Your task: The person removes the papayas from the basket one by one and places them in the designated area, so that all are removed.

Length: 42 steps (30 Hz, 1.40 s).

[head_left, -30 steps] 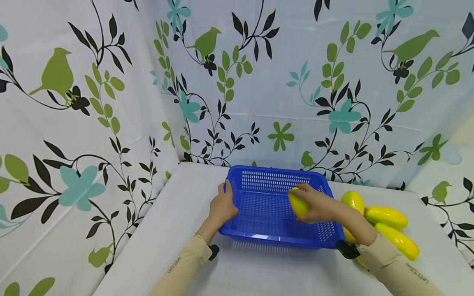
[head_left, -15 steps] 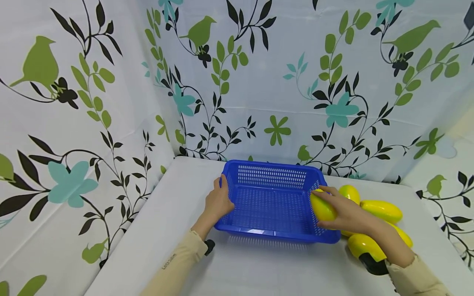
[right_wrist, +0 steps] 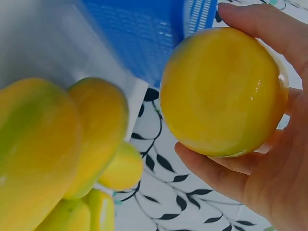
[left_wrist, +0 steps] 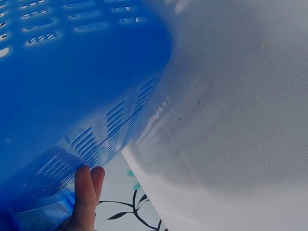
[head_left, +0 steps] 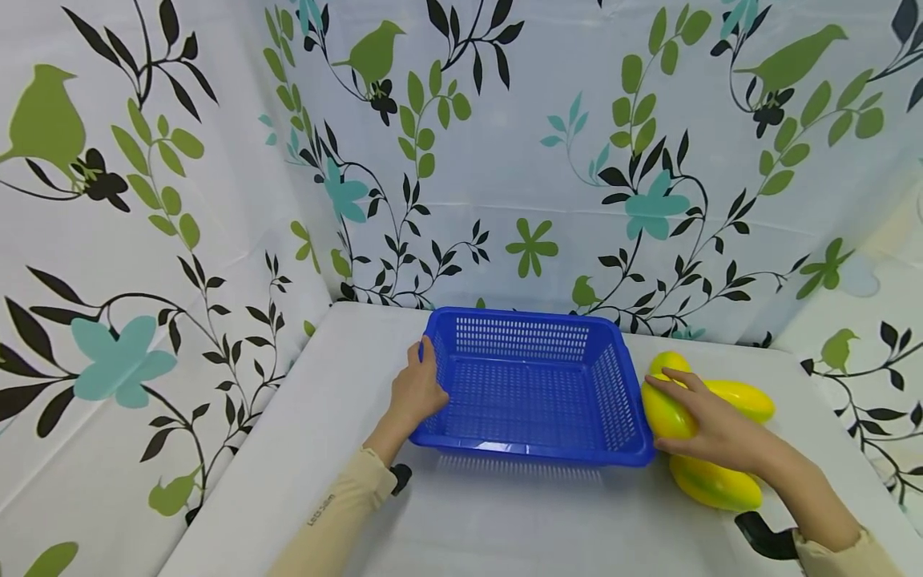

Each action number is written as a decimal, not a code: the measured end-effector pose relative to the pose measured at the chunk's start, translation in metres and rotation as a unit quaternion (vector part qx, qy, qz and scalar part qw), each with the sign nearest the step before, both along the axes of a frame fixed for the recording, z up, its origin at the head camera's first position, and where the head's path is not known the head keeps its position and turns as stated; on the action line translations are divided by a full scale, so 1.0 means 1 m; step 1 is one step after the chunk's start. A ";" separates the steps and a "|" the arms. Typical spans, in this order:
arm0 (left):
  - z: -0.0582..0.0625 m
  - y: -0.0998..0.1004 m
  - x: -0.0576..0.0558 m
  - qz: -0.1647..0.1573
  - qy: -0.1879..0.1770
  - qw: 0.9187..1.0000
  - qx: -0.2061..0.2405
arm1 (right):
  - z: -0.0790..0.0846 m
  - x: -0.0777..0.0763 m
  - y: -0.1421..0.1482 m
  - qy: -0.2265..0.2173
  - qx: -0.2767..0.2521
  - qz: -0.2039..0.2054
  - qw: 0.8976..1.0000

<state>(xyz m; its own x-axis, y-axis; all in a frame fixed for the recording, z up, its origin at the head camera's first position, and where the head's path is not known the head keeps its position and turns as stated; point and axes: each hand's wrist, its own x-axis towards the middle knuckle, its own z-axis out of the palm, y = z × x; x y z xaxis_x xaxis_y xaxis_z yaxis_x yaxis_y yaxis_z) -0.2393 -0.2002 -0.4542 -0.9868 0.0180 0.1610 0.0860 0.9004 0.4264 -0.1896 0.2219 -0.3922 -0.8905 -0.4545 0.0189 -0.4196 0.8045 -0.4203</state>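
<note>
A blue plastic basket (head_left: 530, 393) with slotted sides stands on the white table, nothing inside it. My left hand (head_left: 417, 385) grips its left rim; in the left wrist view two fingertips (left_wrist: 86, 185) show against the outer wall, the thumb hidden. Just outside the basket's right side, my right hand (head_left: 710, 421) holds a yellow mango (right_wrist: 224, 91) between thumb and curled fingers. Several more yellow mangoes tinged with green lie around that hand: one (head_left: 715, 483) nearer the front, one (head_left: 743, 399) behind, another (head_left: 669, 363) at the back, partly covered by the held one.
A white cloth covers the table (head_left: 505, 521). Behind and to the left hangs a white curtain (head_left: 461, 200) printed with birds, leaves and flowers, close to the basket's far side. The basket's right wall separates its inside from the mangoes.
My right hand has carried the mango from over the basket's inside rightward, past the right rim, to the other mangoes. My left hand keeps its grip on the basket; the head view has shifted slightly.
</note>
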 end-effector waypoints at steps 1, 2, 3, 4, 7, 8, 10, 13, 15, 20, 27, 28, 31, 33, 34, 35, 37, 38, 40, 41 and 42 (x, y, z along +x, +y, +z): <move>0.000 0.000 0.000 0.000 0.000 1.000 0.000 | -0.002 0.002 0.003 0.001 0.001 -0.003 1.000; 0.000 0.000 0.000 0.000 -0.001 1.000 -0.001 | -0.003 0.003 0.006 0.002 0.002 -0.005 1.000; 0.001 0.000 0.000 0.002 -0.010 1.000 -0.001 | -0.005 0.005 0.009 0.002 0.003 -0.008 1.000; 0.000 0.000 0.000 0.003 -0.012 1.000 -0.001 | -0.007 0.007 0.013 0.004 0.004 -0.011 1.000; -0.001 0.000 -0.001 0.004 -0.015 1.000 0.000 | -0.014 0.012 0.023 0.008 0.003 -0.018 1.000; -0.001 0.000 -0.001 0.005 -0.016 1.000 0.000 | -0.016 0.014 0.027 0.008 0.000 -0.021 1.000; -0.001 0.000 -0.001 0.005 -0.017 1.000 0.001 | -0.020 0.018 0.034 0.004 -0.001 -0.028 1.000; -0.001 0.000 -0.002 0.005 -0.017 1.000 0.001 | -0.027 0.025 0.046 -0.005 -0.007 -0.035 0.999; -0.001 -0.001 -0.002 0.007 -0.017 1.000 0.001 | -0.030 0.030 0.053 -0.013 -0.009 -0.042 0.999; -0.001 0.000 -0.001 0.006 -0.011 1.000 0.004 | -0.039 0.042 0.070 -0.017 -0.011 -0.056 0.998; -0.001 0.002 0.000 0.001 0.000 1.000 0.001 | -0.047 0.051 0.093 -0.021 0.008 -0.086 0.996; -0.002 0.002 0.000 0.000 0.004 1.000 0.002 | -0.048 0.051 0.095 -0.020 0.012 -0.089 0.996; -0.003 0.001 0.000 -0.002 0.009 1.000 0.005 | -0.049 0.052 0.099 -0.022 0.022 -0.096 0.995; -0.004 0.001 -0.001 -0.002 0.009 1.000 0.007 | -0.051 0.053 0.101 -0.024 0.028 -0.102 0.994; -0.005 0.001 -0.001 -0.002 0.008 1.000 0.006 | -0.051 0.053 0.102 -0.027 0.031 -0.105 0.994; -0.005 0.001 -0.001 -0.002 0.006 1.000 0.006 | -0.053 0.054 0.103 -0.031 0.034 -0.109 0.993; -0.005 0.001 -0.002 -0.003 0.005 1.000 0.006 | -0.055 0.054 0.105 -0.035 0.039 -0.116 0.992; -0.005 0.001 -0.002 -0.003 0.006 1.000 0.007 | -0.056 0.054 0.106 -0.037 0.040 -0.119 0.991; -0.005 0.001 -0.002 -0.004 0.007 1.000 0.007 | -0.059 0.055 0.108 -0.038 0.040 -0.123 0.991; -0.005 0.001 -0.002 -0.004 0.007 1.000 0.007 | -0.060 0.056 0.110 -0.039 0.039 -0.125 0.991; -0.005 0.001 -0.002 -0.005 0.009 1.000 0.007 | -0.061 0.056 0.111 -0.042 0.040 -0.127 0.990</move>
